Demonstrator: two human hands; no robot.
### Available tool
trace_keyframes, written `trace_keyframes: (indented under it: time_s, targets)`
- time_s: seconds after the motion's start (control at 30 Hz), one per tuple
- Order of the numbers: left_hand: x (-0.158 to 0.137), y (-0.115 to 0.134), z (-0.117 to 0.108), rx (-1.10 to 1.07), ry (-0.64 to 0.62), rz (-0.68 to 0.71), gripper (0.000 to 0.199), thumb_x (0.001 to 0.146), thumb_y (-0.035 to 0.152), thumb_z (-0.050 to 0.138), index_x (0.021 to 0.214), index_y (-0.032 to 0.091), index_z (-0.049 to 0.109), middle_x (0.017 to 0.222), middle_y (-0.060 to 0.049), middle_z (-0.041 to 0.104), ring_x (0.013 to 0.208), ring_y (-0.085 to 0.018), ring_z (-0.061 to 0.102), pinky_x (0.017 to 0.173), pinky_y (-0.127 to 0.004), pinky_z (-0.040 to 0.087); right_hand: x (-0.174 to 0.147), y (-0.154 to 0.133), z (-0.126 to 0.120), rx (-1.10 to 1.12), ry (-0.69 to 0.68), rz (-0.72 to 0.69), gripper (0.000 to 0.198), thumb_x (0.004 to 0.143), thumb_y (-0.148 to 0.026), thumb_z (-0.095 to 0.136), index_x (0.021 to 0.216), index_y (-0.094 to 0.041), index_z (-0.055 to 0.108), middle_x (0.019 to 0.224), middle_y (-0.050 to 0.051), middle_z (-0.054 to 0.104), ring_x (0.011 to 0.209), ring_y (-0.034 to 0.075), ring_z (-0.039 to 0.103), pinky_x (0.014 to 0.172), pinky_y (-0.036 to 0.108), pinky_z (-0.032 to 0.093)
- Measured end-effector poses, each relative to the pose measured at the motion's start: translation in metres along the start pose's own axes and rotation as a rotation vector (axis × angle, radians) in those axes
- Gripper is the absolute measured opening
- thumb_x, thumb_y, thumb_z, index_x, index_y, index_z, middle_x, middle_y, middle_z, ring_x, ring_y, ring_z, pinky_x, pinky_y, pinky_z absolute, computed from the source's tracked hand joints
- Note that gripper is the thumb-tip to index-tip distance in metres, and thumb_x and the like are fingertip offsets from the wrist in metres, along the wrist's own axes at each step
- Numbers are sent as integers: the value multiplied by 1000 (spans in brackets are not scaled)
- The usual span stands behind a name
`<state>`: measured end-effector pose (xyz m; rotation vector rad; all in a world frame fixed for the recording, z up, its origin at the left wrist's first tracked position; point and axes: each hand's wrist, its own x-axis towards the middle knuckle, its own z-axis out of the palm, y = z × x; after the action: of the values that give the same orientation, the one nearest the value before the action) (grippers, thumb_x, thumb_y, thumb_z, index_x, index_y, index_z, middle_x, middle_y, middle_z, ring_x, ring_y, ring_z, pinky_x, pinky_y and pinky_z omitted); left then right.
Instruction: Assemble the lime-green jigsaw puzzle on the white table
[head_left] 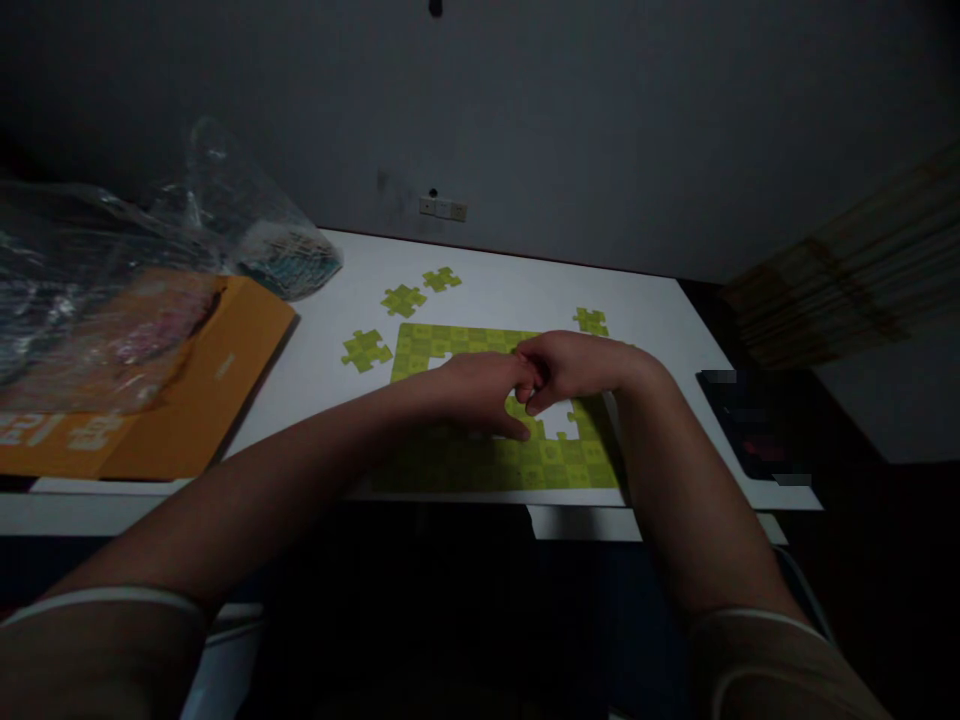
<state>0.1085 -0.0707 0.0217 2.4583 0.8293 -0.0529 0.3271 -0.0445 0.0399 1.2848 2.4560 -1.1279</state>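
A green checkered jigsaw puzzle (480,465) lies flat on the white table, with gaps in its middle showing white. My left hand (484,388) is over the puzzle, thumb stretched down and apart from its fingers, whose tips meet my right hand. From the other side my right hand (574,362) bends in, its fingers curled together in a pinch; whatever is between them is hidden. Loose green puzzle pieces lie beyond: one left of the puzzle (366,350), two further back, a nearer piece (403,300) and a farther piece (442,279), and another piece (591,321) behind my right hand.
An orange cardboard package (232,370) under crumpled clear plastic wrap (90,270) occupies the table's left. A dark flat object (739,420) lies near the right edge. Behind the white table (510,275) stands a grey wall with a socket strip (442,208).
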Motion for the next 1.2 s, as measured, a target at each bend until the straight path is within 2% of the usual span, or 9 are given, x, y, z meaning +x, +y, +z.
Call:
trace_keyframes:
  time_s: [0.1,0.23,0.4,0.5,0.7,0.83,1.0,1.1,1.2]
  targets:
    - [-1,2,0,9,2,-8,43,84,52,86,117,29,73,142,-8,76,123,-32,71,96,-40,55,0,-2,-1,11,-2,-4,40,71,-39,97,98,-22,73,92,3,81,82,23,72,73,35,48]
    - [-2,2,0,23,-4,10,43,85,52,85,120,29,71,141,-8,77,121,-32,73,92,-40,55,0,-2,0,-3,-8,-4,38,72,-40,97,97,-22,73,90,3,81,83,24,72,73,36,48]
    - [-3,4,2,29,35,37,48,86,59,84,122,30,72,144,-11,76,127,-37,70,93,-44,56,0,-2,0,-7,-1,-6,40,72,-40,96,98,-23,72,90,3,80,82,24,72,73,37,48]
    - [-5,6,4,44,39,17,55,85,60,84,130,30,73,145,-12,76,128,-38,71,95,-46,56,-1,-3,0,-26,3,-2,40,71,-40,96,96,-23,70,88,2,77,80,23,69,72,37,46]
    - [-9,2,3,113,88,22,85,82,75,87,150,29,64,147,-16,75,133,-41,70,109,-51,53,-6,1,-2,52,11,-56,33,76,-35,87,90,-25,60,81,-2,67,74,18,60,70,35,44]
    - [-10,2,1,133,33,29,77,82,65,89,145,27,67,151,-17,73,127,-40,72,105,-51,55,-8,4,-5,122,-37,-79,20,78,-27,77,92,-24,62,80,-2,63,72,17,54,67,33,43]
    - [-10,6,2,98,-10,7,57,81,59,89,126,26,74,144,-15,75,119,-37,73,99,-49,57,-7,6,-6,183,-49,-67,20,81,-28,72,100,-22,67,82,-1,63,73,17,55,66,32,44]
    - [-9,6,3,92,-12,-3,61,82,60,87,130,25,73,145,-15,74,119,-38,72,100,-50,57,-6,7,-6,206,-42,-66,20,82,-29,72,100,-22,68,82,-1,63,73,17,55,66,32,43]
    - [-8,5,4,102,23,13,76,82,65,86,144,25,66,151,-17,72,127,-40,70,105,-51,55,-6,5,-5,207,-26,-75,19,83,-30,72,99,-22,68,81,-1,62,72,17,54,65,32,42]
